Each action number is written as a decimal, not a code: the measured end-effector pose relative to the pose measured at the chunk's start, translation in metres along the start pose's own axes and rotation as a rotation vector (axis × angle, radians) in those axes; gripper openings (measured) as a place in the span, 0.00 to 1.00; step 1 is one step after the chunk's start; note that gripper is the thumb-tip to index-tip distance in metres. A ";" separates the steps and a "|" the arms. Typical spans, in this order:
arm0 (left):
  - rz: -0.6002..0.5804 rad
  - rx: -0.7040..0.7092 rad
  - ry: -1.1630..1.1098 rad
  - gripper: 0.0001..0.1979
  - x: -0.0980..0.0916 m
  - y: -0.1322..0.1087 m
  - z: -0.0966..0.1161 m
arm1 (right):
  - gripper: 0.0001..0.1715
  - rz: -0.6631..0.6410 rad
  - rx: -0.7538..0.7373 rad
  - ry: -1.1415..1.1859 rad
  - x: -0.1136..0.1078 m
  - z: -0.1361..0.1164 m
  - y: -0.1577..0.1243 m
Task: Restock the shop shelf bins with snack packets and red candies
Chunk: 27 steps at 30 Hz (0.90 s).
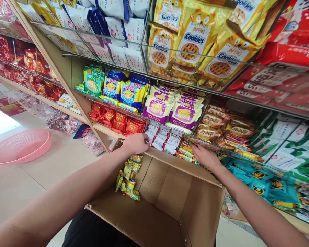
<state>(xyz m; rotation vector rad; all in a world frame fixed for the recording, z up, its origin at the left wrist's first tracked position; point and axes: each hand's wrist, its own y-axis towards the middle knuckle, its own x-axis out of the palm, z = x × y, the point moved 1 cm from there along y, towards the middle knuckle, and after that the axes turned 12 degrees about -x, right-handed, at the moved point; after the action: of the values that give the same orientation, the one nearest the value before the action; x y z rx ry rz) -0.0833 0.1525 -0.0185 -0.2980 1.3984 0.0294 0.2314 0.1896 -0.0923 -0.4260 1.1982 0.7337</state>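
Observation:
An open cardboard box (167,202) stands tilted before me, its far rim against the lower shelf. Several small yellow-green wrapped snacks (130,176) lie inside at its left. My left hand (137,143) is closed at the far rim's left end, fingers curled over the edge beside white-and-red wrapped packets (161,141). My right hand (206,157) reaches over the rim to the right, its fingers stretched out against yellow snack packets (185,150) in the shelf's lower row. Its fingertips are partly hidden among the packets.
Purple soda biscuit packs (184,115), red packets (118,120) and brown packs (212,120) fill the shelf above. A clear shelf front (144,118) crosses just over my hands. Yellow cookie bags (190,44) sit higher. A pink basket (22,145) is on the floor at left.

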 end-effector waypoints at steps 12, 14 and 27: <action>-0.009 0.018 -0.018 0.16 -0.004 -0.001 0.000 | 0.19 0.198 0.177 0.132 0.007 0.010 -0.053; -0.011 0.022 -0.017 0.16 -0.004 -0.001 0.000 | 0.20 0.215 0.276 0.137 0.007 0.010 -0.061; 0.010 0.025 0.035 0.17 -0.008 -0.004 0.002 | 0.23 -0.080 0.455 0.113 -0.010 0.008 -0.042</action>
<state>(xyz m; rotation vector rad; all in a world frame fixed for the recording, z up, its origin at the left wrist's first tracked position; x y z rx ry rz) -0.0823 0.1499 -0.0097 -0.2719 1.4341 0.0153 0.2653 0.1624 -0.0837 -0.1357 1.4009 0.3538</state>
